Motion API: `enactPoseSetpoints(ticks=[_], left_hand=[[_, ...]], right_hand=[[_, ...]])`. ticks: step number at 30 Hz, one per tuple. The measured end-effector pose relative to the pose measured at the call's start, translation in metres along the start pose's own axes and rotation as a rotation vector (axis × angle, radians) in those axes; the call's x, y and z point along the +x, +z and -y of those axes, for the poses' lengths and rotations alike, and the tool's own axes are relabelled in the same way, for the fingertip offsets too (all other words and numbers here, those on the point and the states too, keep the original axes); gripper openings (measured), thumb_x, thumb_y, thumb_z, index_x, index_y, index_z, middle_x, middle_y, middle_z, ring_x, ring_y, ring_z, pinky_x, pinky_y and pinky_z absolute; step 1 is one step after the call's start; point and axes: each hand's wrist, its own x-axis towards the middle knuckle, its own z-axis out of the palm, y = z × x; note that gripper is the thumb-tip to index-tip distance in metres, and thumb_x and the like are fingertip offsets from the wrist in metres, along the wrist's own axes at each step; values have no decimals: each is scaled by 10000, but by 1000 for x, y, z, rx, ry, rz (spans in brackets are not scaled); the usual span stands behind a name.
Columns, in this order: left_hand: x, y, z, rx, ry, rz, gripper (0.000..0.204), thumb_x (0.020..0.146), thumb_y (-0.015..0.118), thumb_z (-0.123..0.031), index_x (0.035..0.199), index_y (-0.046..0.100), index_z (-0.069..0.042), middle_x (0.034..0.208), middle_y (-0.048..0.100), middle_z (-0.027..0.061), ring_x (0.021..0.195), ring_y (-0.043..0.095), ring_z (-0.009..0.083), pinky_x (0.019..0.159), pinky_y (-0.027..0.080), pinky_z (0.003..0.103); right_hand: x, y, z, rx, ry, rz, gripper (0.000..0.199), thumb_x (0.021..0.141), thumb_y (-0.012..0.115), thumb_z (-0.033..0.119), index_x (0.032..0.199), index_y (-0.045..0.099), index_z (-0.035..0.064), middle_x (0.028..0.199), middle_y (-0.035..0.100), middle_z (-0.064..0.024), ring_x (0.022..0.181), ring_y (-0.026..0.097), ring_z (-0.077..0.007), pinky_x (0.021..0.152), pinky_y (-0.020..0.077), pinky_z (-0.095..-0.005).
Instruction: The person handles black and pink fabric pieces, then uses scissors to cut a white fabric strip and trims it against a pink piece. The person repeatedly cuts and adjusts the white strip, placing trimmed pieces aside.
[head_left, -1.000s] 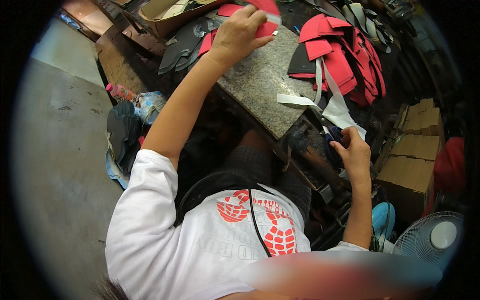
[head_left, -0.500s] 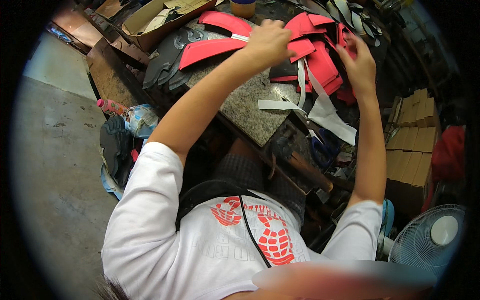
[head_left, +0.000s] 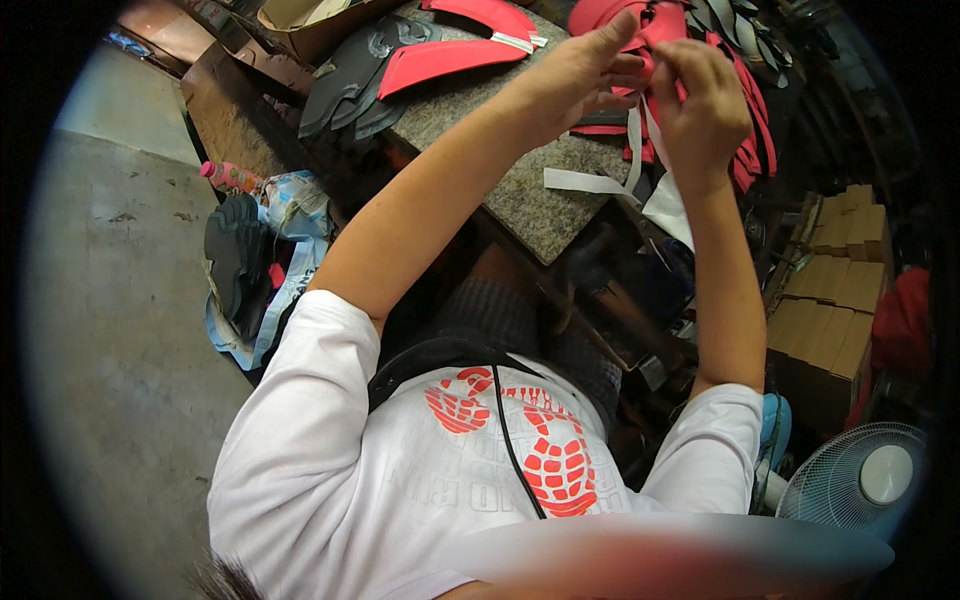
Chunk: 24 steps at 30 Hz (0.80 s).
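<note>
My left hand (head_left: 590, 75) is raised over the far right of the stone slab, thumb and fingers apart. Facing it, my right hand (head_left: 700, 105) has its fingertips pinched together; what they hold, if anything, is not clear, with red material showing right behind. Beyond both hands lies a pile of red flat cut pieces (head_left: 755, 110), partly hidden by them. To the left, a curved red piece (head_left: 455, 65) rests on the slab, with a white strip (head_left: 513, 42) at its joint. A loose white strip (head_left: 585, 183) lies below my hands.
The speckled stone slab (head_left: 560, 225) sits on the workbench. Dark sole-shaped pieces (head_left: 355, 90) lie on its left, near a cardboard box (head_left: 310, 30). Right of me stand stacked brown boxes (head_left: 830, 290) and a fan (head_left: 860, 480). A pink-capped bottle (head_left: 230, 177) and bag are at left.
My hands have come together, the left moving right and the right moving left, away from the outer part of the red pile. The view has shifted, so the bench sits higher.
</note>
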Motion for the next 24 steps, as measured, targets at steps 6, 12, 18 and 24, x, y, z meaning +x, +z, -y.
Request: enactPoseSetpoints(ticks=[6, 12, 18, 24], left_hand=[[-5, -22, -10, -194, 25, 46, 170, 1049, 543, -211, 1119, 596, -65, 977, 696, 60, 854, 678, 147, 735, 573, 298], [-66, -15, -46, 516, 227, -37, 191, 977, 656, -171, 1069, 647, -4, 912, 697, 39, 764, 654, 96, 683, 542, 259], [-129, -31, -44, 1439, 300, -32, 345, 850, 745, -327, 981, 724, -9, 798, 696, 171, 681, 689, 274, 658, 541, 386], [-131, -44, 13, 1955, 194, -251, 313, 823, 771, -354, 873, 641, -74, 837, 678, 99, 813, 664, 301, 683, 518, 388]], right_hand=[[-28, -38, 90, 66, -250, 126, 213, 698, 758, 178, 908, 738, 151, 983, 692, 11, 930, 659, -207, 779, 526, -333], [-36, -70, 78, 606, 129, 299, 178, 839, 777, 145, 991, 740, 60, 998, 722, -71, 881, 692, -242, 751, 553, -320], [-59, -69, 53, 293, 156, 620, 145, 845, 750, 163, 984, 741, 122, 971, 699, -10, 928, 649, -218, 791, 531, -332], [-73, -45, 61, 100, 97, 701, 213, 865, 729, 279, 1034, 733, 150, 980, 658, -4, 953, 599, -250, 823, 511, -390]])
